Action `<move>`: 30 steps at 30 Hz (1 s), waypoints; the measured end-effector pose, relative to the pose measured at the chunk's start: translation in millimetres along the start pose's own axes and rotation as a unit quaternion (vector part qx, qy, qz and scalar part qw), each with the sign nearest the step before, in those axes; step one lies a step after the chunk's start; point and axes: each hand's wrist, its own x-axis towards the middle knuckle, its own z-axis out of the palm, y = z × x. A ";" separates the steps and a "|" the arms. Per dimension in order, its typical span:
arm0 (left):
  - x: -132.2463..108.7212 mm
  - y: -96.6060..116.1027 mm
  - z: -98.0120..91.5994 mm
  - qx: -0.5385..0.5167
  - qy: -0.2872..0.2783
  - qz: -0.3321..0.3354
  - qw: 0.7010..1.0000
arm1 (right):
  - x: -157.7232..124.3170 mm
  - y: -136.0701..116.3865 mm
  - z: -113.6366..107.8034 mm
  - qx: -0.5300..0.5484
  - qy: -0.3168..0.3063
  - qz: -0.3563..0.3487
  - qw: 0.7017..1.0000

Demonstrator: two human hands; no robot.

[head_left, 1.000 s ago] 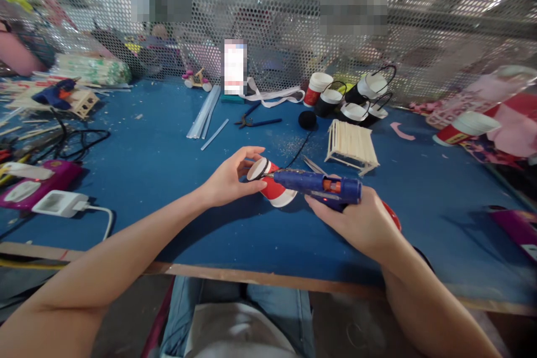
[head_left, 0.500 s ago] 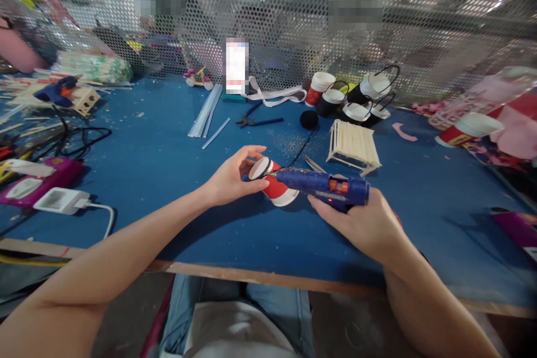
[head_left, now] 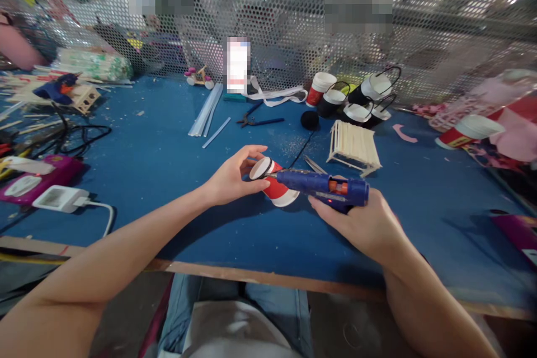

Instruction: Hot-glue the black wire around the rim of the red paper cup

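My left hand [head_left: 236, 177] is closed around the base end of a red and white paper cup [head_left: 277, 189], thumb on the near side and fingers on the far side. The cup lies tilted over the blue table. Black cord [head_left: 300, 152] wraps round its base end and runs back to a black ball of yarn [head_left: 309, 120]. In my right hand [head_left: 369, 224] is a blue hot glue gun [head_left: 321, 185] with an orange part inside and a small red light. Its metal nozzle points left and meets or nearly meets the cup beside the cord; exact contact is unclear.
Scissors [head_left: 314, 165] lie behind the glue gun, near a stick-built model [head_left: 354, 144]. Pliers [head_left: 260, 121], glue sticks [head_left: 206, 112] and black-wrapped cups with handles [head_left: 331, 102] stand farther back. At left are a purple power strip [head_left: 42, 179] and another glue gun [head_left: 56, 89]. A perforated metal screen [head_left: 285, 22] rises behind.
Almost nothing differs. The view has shifted very slightly, while both hands, the cup and the glue gun keep the same positions relative to each other.
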 end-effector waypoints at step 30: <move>0.9 0.9 -2.0 -0.033 -0.032 0.013 0.999 | 8.5 9.9 -5.6 0.042 -0.052 0.003 0.998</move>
